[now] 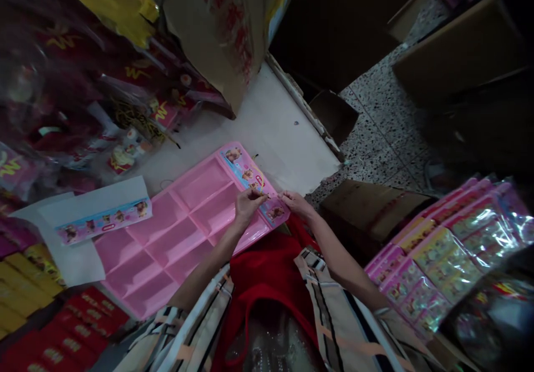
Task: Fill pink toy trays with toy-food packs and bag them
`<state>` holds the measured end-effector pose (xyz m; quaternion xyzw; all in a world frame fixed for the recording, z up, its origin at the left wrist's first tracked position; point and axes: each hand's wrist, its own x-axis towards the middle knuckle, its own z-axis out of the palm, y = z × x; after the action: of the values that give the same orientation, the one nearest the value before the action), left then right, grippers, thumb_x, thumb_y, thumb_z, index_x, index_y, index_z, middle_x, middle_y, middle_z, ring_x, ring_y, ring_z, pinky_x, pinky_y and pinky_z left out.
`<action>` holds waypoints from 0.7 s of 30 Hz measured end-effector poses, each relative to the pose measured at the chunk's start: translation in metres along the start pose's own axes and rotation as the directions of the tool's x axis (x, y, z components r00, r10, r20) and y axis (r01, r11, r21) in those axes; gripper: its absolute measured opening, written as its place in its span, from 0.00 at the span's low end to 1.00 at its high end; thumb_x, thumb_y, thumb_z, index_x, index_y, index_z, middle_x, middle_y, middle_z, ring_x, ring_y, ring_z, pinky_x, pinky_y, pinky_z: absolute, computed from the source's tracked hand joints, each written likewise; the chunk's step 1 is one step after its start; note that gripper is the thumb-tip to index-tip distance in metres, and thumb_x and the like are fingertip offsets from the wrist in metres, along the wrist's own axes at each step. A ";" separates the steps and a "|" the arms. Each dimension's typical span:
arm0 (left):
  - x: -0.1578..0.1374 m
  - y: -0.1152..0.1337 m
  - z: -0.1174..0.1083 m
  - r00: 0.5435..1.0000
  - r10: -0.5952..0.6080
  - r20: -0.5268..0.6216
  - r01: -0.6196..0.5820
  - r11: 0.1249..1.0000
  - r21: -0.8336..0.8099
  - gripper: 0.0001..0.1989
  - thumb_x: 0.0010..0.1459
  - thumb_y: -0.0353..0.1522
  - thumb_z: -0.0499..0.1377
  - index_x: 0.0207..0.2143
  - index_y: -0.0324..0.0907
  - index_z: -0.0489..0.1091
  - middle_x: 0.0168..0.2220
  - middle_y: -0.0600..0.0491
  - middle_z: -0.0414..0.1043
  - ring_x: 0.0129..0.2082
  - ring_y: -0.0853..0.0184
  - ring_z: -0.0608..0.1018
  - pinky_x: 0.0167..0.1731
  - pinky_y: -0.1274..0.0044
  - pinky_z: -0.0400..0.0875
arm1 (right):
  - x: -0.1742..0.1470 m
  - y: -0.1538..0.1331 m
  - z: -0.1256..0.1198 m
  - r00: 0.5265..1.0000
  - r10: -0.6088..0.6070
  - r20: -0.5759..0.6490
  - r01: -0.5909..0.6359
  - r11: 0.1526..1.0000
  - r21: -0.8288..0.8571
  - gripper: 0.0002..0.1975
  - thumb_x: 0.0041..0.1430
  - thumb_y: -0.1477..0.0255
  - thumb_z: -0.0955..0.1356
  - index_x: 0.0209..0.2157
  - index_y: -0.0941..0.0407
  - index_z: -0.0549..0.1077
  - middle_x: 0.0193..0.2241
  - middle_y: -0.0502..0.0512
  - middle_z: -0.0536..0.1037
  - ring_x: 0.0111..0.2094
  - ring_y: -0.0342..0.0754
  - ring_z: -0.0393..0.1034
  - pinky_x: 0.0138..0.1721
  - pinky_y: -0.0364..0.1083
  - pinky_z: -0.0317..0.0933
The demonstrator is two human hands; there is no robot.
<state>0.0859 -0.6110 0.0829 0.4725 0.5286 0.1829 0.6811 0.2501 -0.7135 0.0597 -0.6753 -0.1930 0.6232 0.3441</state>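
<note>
A pink plastic compartment tray [179, 233] lies on the pale table [275, 133], running from the near left to the far right, its rows of shallow rectangular pockets facing up. Along its far right edge sits a printed sticker strip [254, 183] with small cartoon figures on pink and blue. The left hand [247, 204] rests on that strip, thumb and fingertips pinched together on its surface near the middle. The right hand [295, 201] is at the strip's near end, fingers curled in and pinching the corner there. Both forearms reach in from striped sleeves, over a red garment [267, 283] at the near edge.

To the left of the tray, a second sticker strip [104, 221] lies on white backing paper [70, 238]. Red and yellow packets [62, 327] are stacked at the near left, and bagged pink and yellow toy packs [442, 255] are piled on the right. Cardboard boxes [367, 205] stand on the speckled floor.
</note>
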 end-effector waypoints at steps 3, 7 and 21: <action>0.001 -0.004 0.006 0.999 0.048 -0.017 -0.048 0.999 0.011 0.13 0.45 0.37 0.70 0.27 0.41 0.70 0.27 0.55 0.76 0.29 0.69 0.78 0.35 0.75 0.75 | 0.003 0.004 0.002 0.999 -0.024 -0.035 0.025 0.999 0.026 0.19 0.56 0.51 0.66 0.26 0.53 0.66 0.19 0.46 0.67 0.23 0.45 0.60 0.25 0.43 0.54; 0.003 -0.003 0.013 0.994 0.106 -0.014 -0.106 0.994 -0.001 0.13 0.45 0.37 0.69 0.28 0.42 0.69 0.27 0.57 0.73 0.29 0.70 0.76 0.35 0.76 0.74 | 0.012 0.002 0.000 0.998 -0.041 -0.054 0.044 0.998 0.053 0.17 0.56 0.55 0.66 0.25 0.53 0.65 0.18 0.44 0.64 0.21 0.43 0.55 0.23 0.42 0.49; -0.002 -0.009 0.016 0.942 0.334 -0.039 -0.287 0.859 0.424 0.07 0.58 0.38 0.63 0.35 0.44 0.75 0.33 0.52 0.78 0.34 0.67 0.78 0.42 0.74 0.74 | 0.007 -0.007 0.005 0.996 -0.083 0.038 0.072 0.971 0.229 0.22 0.48 0.55 0.71 0.39 0.55 0.75 0.30 0.49 0.79 0.28 0.44 0.69 0.32 0.43 0.63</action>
<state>0.0974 -0.6241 0.0758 0.6736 0.5089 0.2008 0.4970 0.2476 -0.7027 0.0595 -0.6084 -0.1550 0.6431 0.4385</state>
